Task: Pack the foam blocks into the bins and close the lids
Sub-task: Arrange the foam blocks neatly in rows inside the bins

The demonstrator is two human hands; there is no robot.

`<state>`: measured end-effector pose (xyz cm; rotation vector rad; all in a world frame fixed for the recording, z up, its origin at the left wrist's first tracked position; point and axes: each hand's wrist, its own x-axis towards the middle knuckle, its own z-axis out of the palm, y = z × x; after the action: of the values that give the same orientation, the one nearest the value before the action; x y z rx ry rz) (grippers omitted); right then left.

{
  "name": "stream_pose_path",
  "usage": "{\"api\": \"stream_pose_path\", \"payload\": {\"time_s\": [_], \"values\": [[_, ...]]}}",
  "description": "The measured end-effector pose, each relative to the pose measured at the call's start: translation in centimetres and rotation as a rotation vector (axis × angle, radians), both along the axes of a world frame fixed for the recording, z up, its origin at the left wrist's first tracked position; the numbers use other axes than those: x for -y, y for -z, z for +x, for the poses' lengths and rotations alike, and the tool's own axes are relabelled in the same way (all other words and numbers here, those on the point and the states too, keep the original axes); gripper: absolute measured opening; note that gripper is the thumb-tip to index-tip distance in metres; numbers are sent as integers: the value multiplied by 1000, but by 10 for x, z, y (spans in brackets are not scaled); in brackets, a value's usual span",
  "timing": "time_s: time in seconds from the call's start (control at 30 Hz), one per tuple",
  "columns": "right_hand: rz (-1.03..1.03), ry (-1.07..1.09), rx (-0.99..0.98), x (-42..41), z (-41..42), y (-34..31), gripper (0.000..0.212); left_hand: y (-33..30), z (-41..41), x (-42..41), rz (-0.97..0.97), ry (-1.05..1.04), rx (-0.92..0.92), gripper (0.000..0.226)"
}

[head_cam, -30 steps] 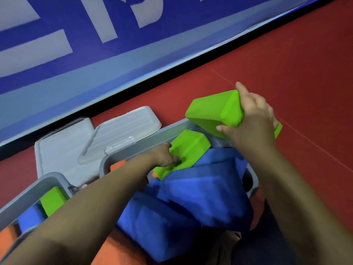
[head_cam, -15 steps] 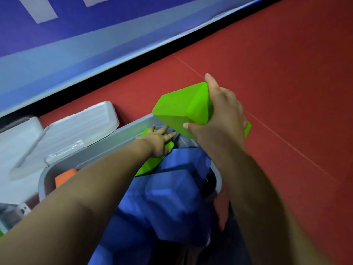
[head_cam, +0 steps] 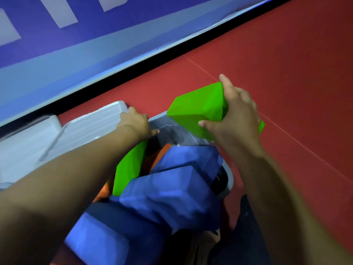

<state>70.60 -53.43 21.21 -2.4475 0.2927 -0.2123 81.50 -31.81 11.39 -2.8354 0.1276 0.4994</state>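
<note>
Since the earlier frame the left hand (head_cam: 136,123) has been moved off the green block in the bin (head_cam: 230,180) to the open lid (head_cam: 95,123), its grip unclear, while the held green block (head_cam: 198,109), clasped by the right hand (head_cam: 236,119), is kept above the bin's free far corner, probably for placing.

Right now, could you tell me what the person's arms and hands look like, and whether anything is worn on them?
Both forearms are bare as far as the frame shows: no sleeves, gloves, watch or bands visible. The left hand and right hand show no rings that I can make out, though the picture is slightly blurred. Dark clothing shows near the lower edge.
</note>
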Motion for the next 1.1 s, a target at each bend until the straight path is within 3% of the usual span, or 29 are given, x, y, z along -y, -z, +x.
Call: {"api": "stream_pose_path", "payload": {"time_s": [0.1, 0.2, 0.27, 0.43, 0.6, 0.77, 0.93, 1.1], "values": [[-13, -8, 9, -5, 1, 1, 102, -20, -4, -27, -55, -195, -37, 72], [-12, -37, 30, -12, 1, 2, 102, -33, -11, -59, -40, -338, -76, 85], [-10, -65, 51, -19, 1, 1, 103, -42, -20, -76, -69, -438, -68, 78], [-5, -170, 98, -43, 1, 1, 102, -53, -50, -112, -328, -731, -177, 82], [-52, -291, 49, -67, 1, 3, 102, -60, -80, -121, -521, -787, -120, 110], [-95, -302, 17, -77, -2, 8, 102, -49, -108, -122, -495, -715, 116, 100], [-137, -294, -21, -80, 0, 11, 102, -42, -115, -136, -537, -798, 130, 102], [-131, -321, -29, -83, 0, 12, 102, -46, -120, -135, -542, -670, 157, 99]]}}
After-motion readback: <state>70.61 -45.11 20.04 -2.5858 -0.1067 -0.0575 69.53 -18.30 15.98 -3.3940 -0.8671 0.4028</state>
